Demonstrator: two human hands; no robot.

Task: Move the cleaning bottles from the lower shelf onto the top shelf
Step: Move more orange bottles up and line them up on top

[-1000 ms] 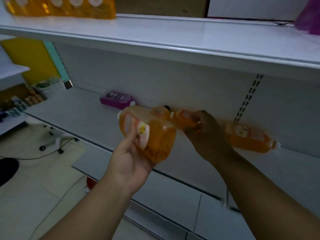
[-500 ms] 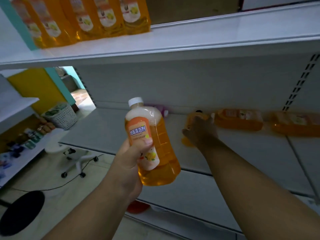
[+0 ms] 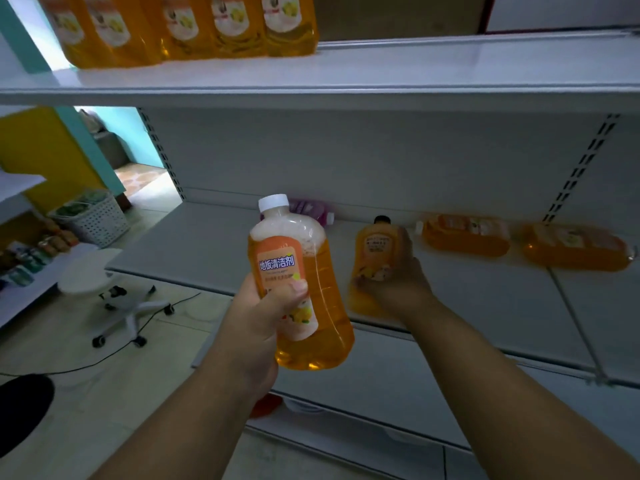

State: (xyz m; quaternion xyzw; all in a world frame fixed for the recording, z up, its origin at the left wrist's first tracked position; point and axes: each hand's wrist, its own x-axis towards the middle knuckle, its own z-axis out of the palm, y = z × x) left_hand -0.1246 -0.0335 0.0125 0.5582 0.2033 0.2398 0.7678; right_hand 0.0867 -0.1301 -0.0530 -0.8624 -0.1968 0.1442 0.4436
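While your left hand (image 3: 263,317) grips an orange floor-cleaner bottle (image 3: 304,292) upright in front of the shelving, fingers wrapped round its lower half and thumb pressed on the label, your right hand (image 3: 391,275) reaches onto the lower shelf (image 3: 485,299). That held bottle has a white cap, foam under its neck, and hangs clear of both shelves. Your right hand is curled round a second orange bottle (image 3: 372,247) with a dark cap, near the shelf's front edge, cap pointing toward the back panel; whether the bottle has left the surface I cannot tell. Further along the lower shelf toward its right end, two more orange bottles lie on their sides close to the back panel: one (image 3: 465,235) just right of your hand, another (image 3: 576,247) beyond the shelf seam. A purple bottle (image 3: 310,209) lies at the back edge, partly hidden behind the held bottle's cap. On the top shelf (image 3: 381,69), a row of orange bottles (image 3: 187,29) stands upright at the left end. Left of the shelving, a white stool (image 3: 110,289) on casters stands on the floor, a white basket (image 3: 93,216) nearby.
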